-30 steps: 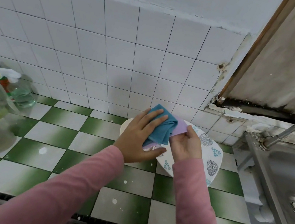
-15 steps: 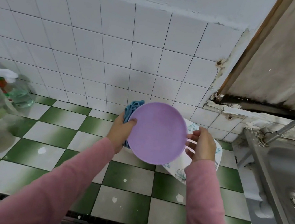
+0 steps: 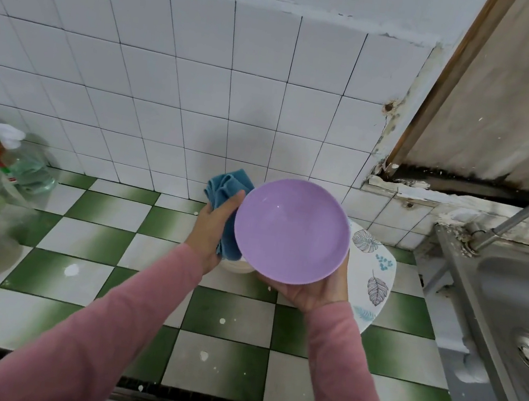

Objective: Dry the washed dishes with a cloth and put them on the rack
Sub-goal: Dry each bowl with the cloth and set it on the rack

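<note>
Lilac shallow plastic dish [image 3: 291, 231], smooth and round, now shows its glossy hollow above the green-and-white tiled counter [image 3: 98, 238]. The right hand [image 3: 311, 295], open beside it half a second ago, grips its lower rim from beneath. The left hand [image 3: 215, 227] clutches the bunched blue microfibre cloth [image 3: 229, 183] at its left rim. The inside probably gets wiped next.

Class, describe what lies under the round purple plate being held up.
The right hand cups the round purple plate from below. Beneath, a white leaf-patterned plate shows on the green-and-white tiled counter; its left part and the fingers are covered.
</note>
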`<state>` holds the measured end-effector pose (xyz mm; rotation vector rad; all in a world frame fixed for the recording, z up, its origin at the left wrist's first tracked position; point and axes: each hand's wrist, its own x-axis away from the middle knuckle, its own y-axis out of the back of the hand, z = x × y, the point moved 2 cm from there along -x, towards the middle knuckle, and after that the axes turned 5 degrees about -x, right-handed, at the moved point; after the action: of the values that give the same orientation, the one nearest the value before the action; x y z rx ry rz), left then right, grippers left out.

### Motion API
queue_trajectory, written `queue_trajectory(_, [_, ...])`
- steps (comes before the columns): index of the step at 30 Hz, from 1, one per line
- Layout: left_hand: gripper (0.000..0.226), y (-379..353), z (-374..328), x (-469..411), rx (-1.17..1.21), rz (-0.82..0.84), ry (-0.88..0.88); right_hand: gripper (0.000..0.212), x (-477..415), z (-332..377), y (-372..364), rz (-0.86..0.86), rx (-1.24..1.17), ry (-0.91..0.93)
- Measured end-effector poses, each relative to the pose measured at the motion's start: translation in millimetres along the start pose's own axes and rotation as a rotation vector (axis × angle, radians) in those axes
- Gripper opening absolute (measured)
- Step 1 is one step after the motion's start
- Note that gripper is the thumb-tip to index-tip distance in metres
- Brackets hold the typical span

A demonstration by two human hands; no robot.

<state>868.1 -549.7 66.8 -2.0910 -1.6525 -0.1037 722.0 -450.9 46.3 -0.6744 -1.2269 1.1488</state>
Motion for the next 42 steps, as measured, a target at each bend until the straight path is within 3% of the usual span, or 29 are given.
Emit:
queue_trajectory(2, [0.031,0.6,-5.1,1.0,-0.023,-0.165,-0.076,0.074,1.4,3.6,5.3,-0.080,0.022,0.031])
queue_trajectory(4, [0.017,-4.6,-11.9,5.1,-0.210,-0.284,-0.305,0.079,0.4,3.6,8.4,-0.123,0.013,0.040])
queue_trajectory(7, [0.043,-20.8,-12.9,11.5,-0.409,-0.153,-0.728,0.082,-4.4,-5.9,7.0,-0.114,0.024,0.046])
queue_trajectory(9, [0.057,-32.2,0.1,5.7,-0.694,-0.014,-0.880,0.082,-7.1,-12.4,1.2,-0.046,0.033,0.038])
queue_trajectory(12, [0.080,-51.6,27.1,6.4,-1.438,0.083,-0.781,0.072,-12.1,-17.7,-5.2,0.012,0.005,0.092])
queue_trajectory(14, [0.079,-53.7,45.4,9.2,-1.700,0.241,-0.671,0.069,-16.4,-20.0,-0.7,-0.002,-0.008,0.153])
queue_trajectory(22, [0.073,-56.3,40.8,9.2,-1.713,0.618,-0.312,0.077,-11.7,-18.7,12.3,-0.113,-0.047,0.123])
queue_trajectory(25, [0.068,-59.0,30.4,14.3,-1.750,0.766,-0.332,0.089,-15.0,-13.4,16.8,-0.179,-0.068,0.192])
queue_trajectory(27, [0.062,-59.9,26.0,20.0,-1.734,0.823,-0.251,0.094,-15.2,-8.8,19.2,-0.230,-0.126,0.239])
queue_trajectory(30, [0.070,-60.0,20.7,28.2,-1.651,0.848,-0.124,0.081,-15.8,-6.2,25.2,-0.302,-0.214,0.335])
queue_trajectory(31, [0.069,-57.8,15.6,30.8,-1.629,0.861,-0.126,0.073,-13.2,-6.4,23.9,-0.317,-0.216,0.369])
queue_trajectory(34, [0.039,-45.8,-1.4,33.3,-1.613,0.911,-0.199,0.066,-7.9,-8.0,15.4,-0.271,-0.167,0.331])
queue_trajectory(37, [0.047,-36.6,-10.7,35.0,-1.672,0.969,-0.322,0.064,-4.0,-12.5,11.2,-0.239,-0.189,0.284])
queue_trajectory(42, [0.017,-25.8,-14.4,34.1,-1.720,1.044,-0.322,0.085,7.7,-29.0,5.7,-0.182,-0.125,0.254])
